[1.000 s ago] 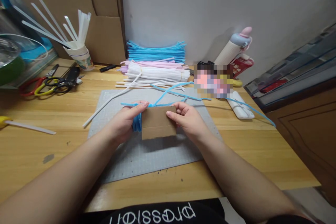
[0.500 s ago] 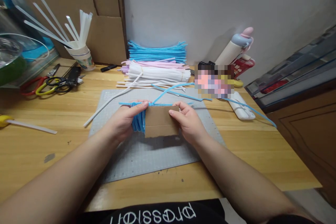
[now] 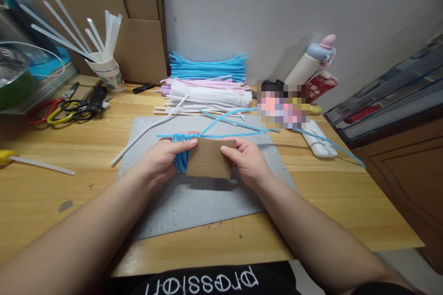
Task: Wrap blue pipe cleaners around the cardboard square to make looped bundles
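Note:
Over the grey cutting mat [image 3: 166,212] both hands hold up a small rectangle of brown cardboard [image 3: 209,161]. My right hand [image 3: 247,159] grips its right end, thumb on the front face and fingers behind. My left hand [image 3: 164,159] is closed at the left end around blue pipe cleaners [image 3: 181,162], which hang in loops beside the cardboard and are twisted along the top edge. Its thumb presses the cardboard's upper left corner. Two loose blue pipe cleaner ends stretch rightward from the top. The fingers behind the cardboard are partly hidden.
Bundles of blue [image 3: 207,68] and white pipe cleaners [image 3: 211,96] lie against the wall. Scissors [image 3: 74,106] and a paper cup [image 3: 107,76] of white sticks stand at the left. A bottle [image 3: 304,64] and a white packet [image 3: 318,140] are at the right.
The cardboard has shifted slightly left, closer to the blue loops, with my right hand following. A blue pipe cleaner end now angles out farther right behind my right hand.

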Demonstrator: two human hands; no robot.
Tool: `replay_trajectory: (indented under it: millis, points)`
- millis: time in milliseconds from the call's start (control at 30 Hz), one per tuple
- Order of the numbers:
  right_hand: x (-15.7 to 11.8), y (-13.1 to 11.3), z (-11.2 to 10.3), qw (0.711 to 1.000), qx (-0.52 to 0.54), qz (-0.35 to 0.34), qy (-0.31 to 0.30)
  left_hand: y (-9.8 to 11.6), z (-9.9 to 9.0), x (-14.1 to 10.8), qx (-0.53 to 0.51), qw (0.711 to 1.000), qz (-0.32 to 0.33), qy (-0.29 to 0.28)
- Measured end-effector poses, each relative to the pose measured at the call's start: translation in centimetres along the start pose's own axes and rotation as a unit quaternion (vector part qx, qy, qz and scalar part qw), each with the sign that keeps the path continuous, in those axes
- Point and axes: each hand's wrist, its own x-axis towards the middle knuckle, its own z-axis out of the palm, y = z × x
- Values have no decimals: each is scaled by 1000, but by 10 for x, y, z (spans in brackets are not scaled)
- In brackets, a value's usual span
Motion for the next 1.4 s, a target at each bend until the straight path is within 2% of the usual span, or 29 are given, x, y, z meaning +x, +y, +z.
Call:
replay_trajectory:
  millis: [167,400,533,800,900,1133,1267,1400]
  points:
    - [1,-2,-5,1000,5,7,-25,1,2,-1,6,1000,4,10]
    - [3,-4,-11,998,32,21,-47,0,1,-2,11,999,-9,-29]
    - [3,-3,-13,997,39,22,-55,0,0,0,4,1000,-12,-26]
    - [3,-3,-10,999,13,8,-36,2,0,-3,14,1000,-4,-25]
    - [3,-2,-10,999,-9,-1,-40,2,-1,-3,22,1000,-2,-13]
    - [6,1,-12,999,-1,8,-51,1,-3,0,23,999,1,-27]
    - [4,0,-8,996,69,33,-45,2,-1,-2,23,1000,-1,-14]
    - [3,-2,-3,985,138,66,-83,3,2,-4,20,1000,-1,-10]
